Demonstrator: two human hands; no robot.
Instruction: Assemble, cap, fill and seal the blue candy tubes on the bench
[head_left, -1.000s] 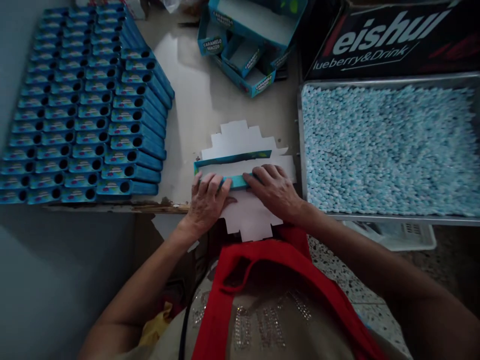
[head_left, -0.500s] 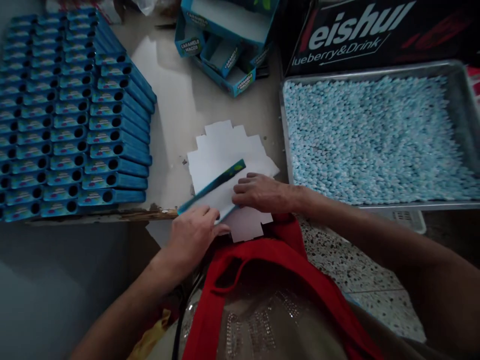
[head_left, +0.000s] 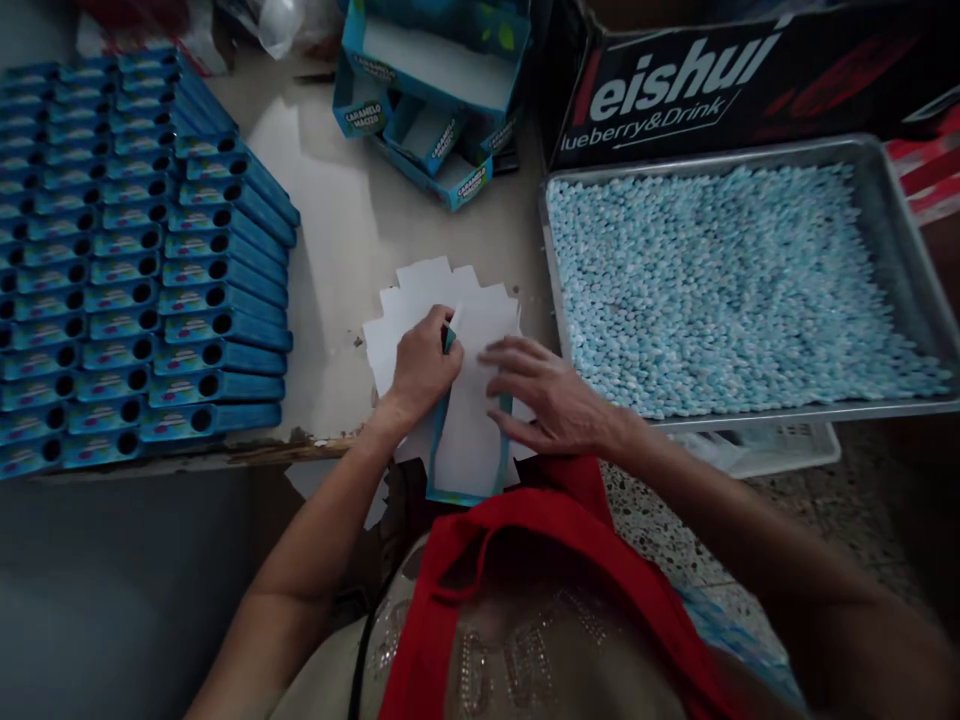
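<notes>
A partly folded cardboard box (head_left: 474, 440), white inside with blue-green sides, lies lengthwise in front of me over white cardboard blanks (head_left: 420, 275). At its far left corner, my left hand (head_left: 426, 365) is closed on the box's side wall. My right hand (head_left: 544, 395) is beside the right wall with its fingers spread, slightly blurred; whether the fingertips touch the cardboard I cannot tell. The near end of the box overhangs the table edge, close to a red apron (head_left: 525, 520).
Stacked blue boxes (head_left: 217, 330) with round holes fill the left. Open tray-like boxes (head_left: 442, 130) are piled at the back. On the right, a metal tray (head_left: 551, 270) holds blue-white candies (head_left: 720, 290), before a black carton (head_left: 690, 90). Loose white cardboard (head_left: 330, 485) shows below the table edge.
The box has turned from slanting to lengthwise, its near end toward me. My left hand has moved up to the far corner; my right hand's fingers have spread apart.
</notes>
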